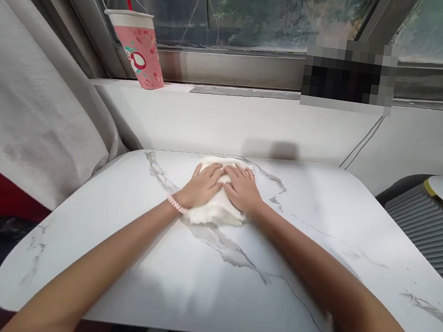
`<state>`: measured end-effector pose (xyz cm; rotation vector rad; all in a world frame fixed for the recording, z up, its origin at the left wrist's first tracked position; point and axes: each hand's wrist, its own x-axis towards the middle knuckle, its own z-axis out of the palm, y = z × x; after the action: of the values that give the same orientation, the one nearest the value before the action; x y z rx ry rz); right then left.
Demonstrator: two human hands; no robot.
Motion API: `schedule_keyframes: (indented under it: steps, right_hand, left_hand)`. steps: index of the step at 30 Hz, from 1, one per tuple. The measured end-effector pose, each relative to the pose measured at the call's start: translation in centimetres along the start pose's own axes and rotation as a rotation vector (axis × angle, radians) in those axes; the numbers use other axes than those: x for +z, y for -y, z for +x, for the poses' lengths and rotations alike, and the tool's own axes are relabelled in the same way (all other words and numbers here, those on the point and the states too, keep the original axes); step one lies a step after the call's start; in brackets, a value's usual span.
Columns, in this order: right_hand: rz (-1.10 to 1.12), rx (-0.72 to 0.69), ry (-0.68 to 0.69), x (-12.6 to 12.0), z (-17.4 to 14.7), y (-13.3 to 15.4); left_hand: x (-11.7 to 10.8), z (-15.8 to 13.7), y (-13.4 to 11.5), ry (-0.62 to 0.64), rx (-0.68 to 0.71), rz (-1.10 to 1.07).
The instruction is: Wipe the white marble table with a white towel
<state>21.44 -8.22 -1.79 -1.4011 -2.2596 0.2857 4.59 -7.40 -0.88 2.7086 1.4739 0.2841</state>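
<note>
A soft white cloth (217, 215), bunched and creased along its near edge, lies on the white marble-patterned table (294, 291). My left hand (204, 185) presses flat on its left part with the fingers stretched forward, and a pink coiled band (177, 204) circles that wrist. Flat on the right part rests my right hand (243, 190), its fingers also spread. Both thumbs point inward and almost meet over the middle of the cloth. Parts of the cloth under the palms are hidden.
A pink paper cup (142, 56) with a red straw stands on the window sill at the back left. A grey curtain (39, 80) hangs down the left side. A ribbed grey surface (431, 228) lies at the right, and thin cables run down the wall.
</note>
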Motion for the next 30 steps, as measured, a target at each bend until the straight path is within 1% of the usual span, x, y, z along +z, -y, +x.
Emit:
schedule_keyframes:
  steps: [3,6,9,12,16,20,25,27,30]
  right_hand:
    - [-0.022,0.089,-0.048,0.1,2.3,-1.5]
    - [-0.062,0.111,-0.029,-0.7,3.1,-3.5]
    - [-0.124,0.094,0.012,-1.8,3.0,-5.2]
    - [-0.166,0.09,0.029,-2.6,2.1,-5.9]
    - [-0.187,0.106,0.056,-3.1,0.3,-5.2]
    - [-0.188,0.148,0.033,-3.4,-2.7,-3.9]
    - [-0.173,0.19,0.002,-3.9,-8.2,-1.7]
    - [-0.177,0.171,0.006,-4.2,-10.7,-0.7]
    - [-0.177,0.108,0.026,-5.0,-14.4,0.7]
  left_hand:
    - [0.4,4.0,1.3,0.006,0.007,-0.028]
    - [0.7,6.7,0.9,0.019,0.023,-0.029]
    - [1.1,7.9,-0.6,-0.009,0.025,-0.005]
    - [1.4,7.8,-2.1,-0.049,0.044,0.04]
    - [1.2,6.2,-3.8,-0.064,0.072,0.083]
    - [1.0,3.9,-5.6,-0.077,0.11,0.068]
    - [0.9,-0.1,-8.5,-0.083,0.161,-0.017]
    - [0.9,-2.2,-9.9,-0.089,0.173,-0.038]
    - [0.9,-5.8,-12.4,-0.119,0.154,-0.055]
